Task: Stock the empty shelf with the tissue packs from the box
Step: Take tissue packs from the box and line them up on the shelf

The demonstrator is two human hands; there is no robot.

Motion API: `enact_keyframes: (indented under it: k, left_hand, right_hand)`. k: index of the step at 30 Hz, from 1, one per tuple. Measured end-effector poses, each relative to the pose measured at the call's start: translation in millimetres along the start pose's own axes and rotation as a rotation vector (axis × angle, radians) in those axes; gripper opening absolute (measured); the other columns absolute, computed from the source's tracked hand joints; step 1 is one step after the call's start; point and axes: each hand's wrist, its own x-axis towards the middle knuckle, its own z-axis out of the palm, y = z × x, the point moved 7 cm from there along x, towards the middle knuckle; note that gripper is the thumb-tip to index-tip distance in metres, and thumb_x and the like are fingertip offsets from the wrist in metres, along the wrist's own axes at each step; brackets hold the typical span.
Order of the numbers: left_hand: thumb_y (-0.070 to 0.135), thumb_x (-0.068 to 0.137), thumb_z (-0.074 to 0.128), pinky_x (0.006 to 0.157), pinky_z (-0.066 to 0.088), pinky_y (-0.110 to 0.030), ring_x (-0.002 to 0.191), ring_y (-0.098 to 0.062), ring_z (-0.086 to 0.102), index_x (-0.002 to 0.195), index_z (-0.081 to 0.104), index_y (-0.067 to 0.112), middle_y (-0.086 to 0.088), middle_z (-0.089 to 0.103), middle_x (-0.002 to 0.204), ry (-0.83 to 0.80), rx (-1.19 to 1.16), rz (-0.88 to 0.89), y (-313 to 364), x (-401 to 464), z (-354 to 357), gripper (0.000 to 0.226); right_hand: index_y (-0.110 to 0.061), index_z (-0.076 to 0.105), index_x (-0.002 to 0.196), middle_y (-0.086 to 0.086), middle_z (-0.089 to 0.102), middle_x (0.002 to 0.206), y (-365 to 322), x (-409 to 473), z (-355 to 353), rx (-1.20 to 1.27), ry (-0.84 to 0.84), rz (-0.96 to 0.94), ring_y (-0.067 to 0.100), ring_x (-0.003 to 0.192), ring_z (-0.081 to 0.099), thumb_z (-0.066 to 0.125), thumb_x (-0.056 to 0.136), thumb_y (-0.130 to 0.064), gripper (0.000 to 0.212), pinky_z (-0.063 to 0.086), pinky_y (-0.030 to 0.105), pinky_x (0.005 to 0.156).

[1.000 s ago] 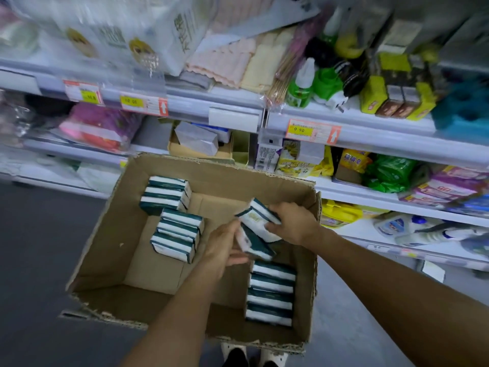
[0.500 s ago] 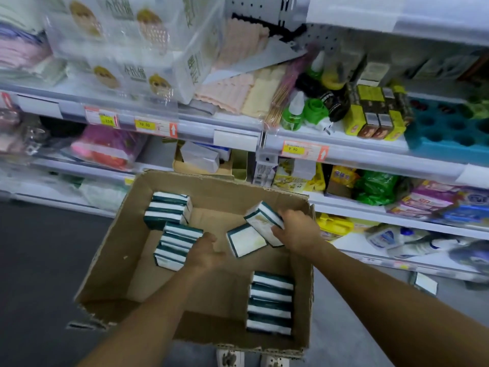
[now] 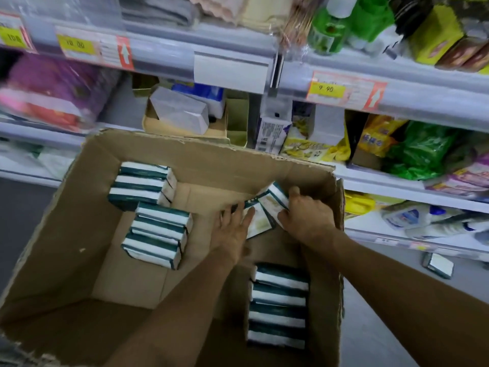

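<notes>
We've got both hands down at two o'clock in the box (image 3: 79,234), right hand (image 3: 308,221) curled round loose tissue packs (image 3: 267,207), left hand (image 3: 232,229) flat-fingered against them, and with that uneven grip they could fan out and spill.

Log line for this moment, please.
phase: gathering packs | left hand: flat on loose tissue packs | right hand: gripping same packs | location: inside box | shelf: none placed
</notes>
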Motion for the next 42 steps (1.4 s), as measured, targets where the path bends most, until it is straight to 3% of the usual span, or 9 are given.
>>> enact_keyframes:
  k: [5,10,15,21,25,28,31,35,42]
  left_hand:
    - [0.042,0.083,0.069,0.098,0.039,-0.042,0.126,-0.032,0.042,0.152,0.018,0.029,-0.009,0.030,0.150,0.112,-0.030,-0.017,-2.8,-6.9,-18.9,0.087]
    - [0.032,0.088,0.063,0.078,0.058,-0.047,0.100,-0.037,0.065,0.125,0.055,0.013,-0.021,0.063,0.116,-0.222,-1.580,-0.583,-29.7,-72.0,-32.1,0.042]
    - [0.017,0.089,0.055,0.097,0.047,-0.058,0.116,-0.047,0.057,0.129,0.052,0.001,-0.032,0.058,0.128,-0.296,-2.207,-0.363,-10.8,-130.7,-110.1,0.043]
    - [0.068,0.066,0.070,0.100,0.045,-0.061,0.119,-0.042,0.059,0.133,0.056,0.011,-0.023,0.062,0.129,-0.229,-2.267,-0.123,7.3,-166.7,-199.1,0.089]
    - [0.035,0.073,0.083,0.084,0.058,-0.049,0.113,-0.039,0.065,0.138,0.052,0.005,-0.022,0.065,0.125,-0.069,-2.175,0.011,18.0,-186.8,-254.8,0.078]
    - [0.020,0.080,0.076,0.079,0.060,-0.047,0.105,-0.039,0.068,0.137,0.050,0.000,-0.022,0.067,0.120,0.037,-2.113,0.047,26.3,-196.8,-286.9,0.065]
    - [0.027,0.067,0.087,0.085,0.058,-0.050,0.110,-0.040,0.066,0.137,0.050,0.002,-0.022,0.065,0.125,0.104,-2.157,0.158,43.5,-204.6,-311.9,0.083]
    - [0.026,0.055,0.090,0.083,0.060,-0.044,0.112,-0.035,0.065,0.135,0.052,0.008,-0.018,0.064,0.129,0.189,-2.172,0.241,94.8,-216.1,-344.1,0.091]
    - [0.030,0.074,0.082,0.085,0.058,-0.049,0.109,-0.030,0.068,0.131,0.057,0.017,-0.011,0.069,0.123,0.223,-2.069,0.212,209.4,-224.7,-386.4,0.063]
  right_hand:
    - [-0.014,0.038,0.128,0.010,0.063,0.111,1.3,-4.3,-3.9,0.057,-0.007,-0.001,0.031,0.098,0.063,0.049,0.097,-0.035,0.039,0.048,0.036,0.074]
    - [-0.014,0.039,0.114,0.009,0.066,0.102,-1.6,-35.0,-44.2,0.148,0.110,-0.033,0.033,0.090,0.064,0.048,0.096,-0.036,0.030,0.037,0.032,0.063]
    - [-0.019,0.044,0.111,0.002,0.055,0.109,-15.9,-84.8,-99.0,0.166,0.283,-0.245,0.022,0.099,0.055,0.056,0.093,-0.032,0.025,0.039,0.032,0.063]
    - [-0.021,0.046,0.110,0.008,0.054,0.127,-34.3,-138.9,-169.8,0.088,0.485,-0.570,0.025,0.114,0.049,0.076,0.072,-0.009,0.050,0.054,0.033,0.068]
    - [-0.020,0.048,0.117,0.007,0.043,0.141,-24.6,-171.3,-209.6,0.156,0.517,-0.644,0.027,0.129,0.043,0.072,0.084,-0.033,0.042,0.053,0.039,0.088]
    - [-0.022,0.051,0.125,-0.003,0.039,0.145,-1.7,-191.4,-237.4,0.495,0.569,-0.538,0.015,0.136,0.037,0.058,0.088,-0.056,0.051,0.038,0.029,0.105]
    - [-0.029,0.050,0.128,-0.008,0.049,0.138,26.5,-196.0,-249.7,1.030,0.482,-0.180,0.006,0.126,0.047,0.061,0.082,-0.066,0.060,0.042,0.032,0.102]
    - [-0.015,0.069,0.109,0.005,0.071,0.112,46.4,-207.6,-256.7,1.508,0.037,0.010,0.014,0.105,0.065,0.071,0.075,-0.050,0.049,0.056,0.040,0.086]
    - [-0.015,0.065,0.097,0.002,0.073,0.088,158.1,-238.9,-335.7,1.812,0.243,-0.106,0.020,0.083,0.066,0.063,0.091,-0.010,0.008,0.055,0.039,0.076]
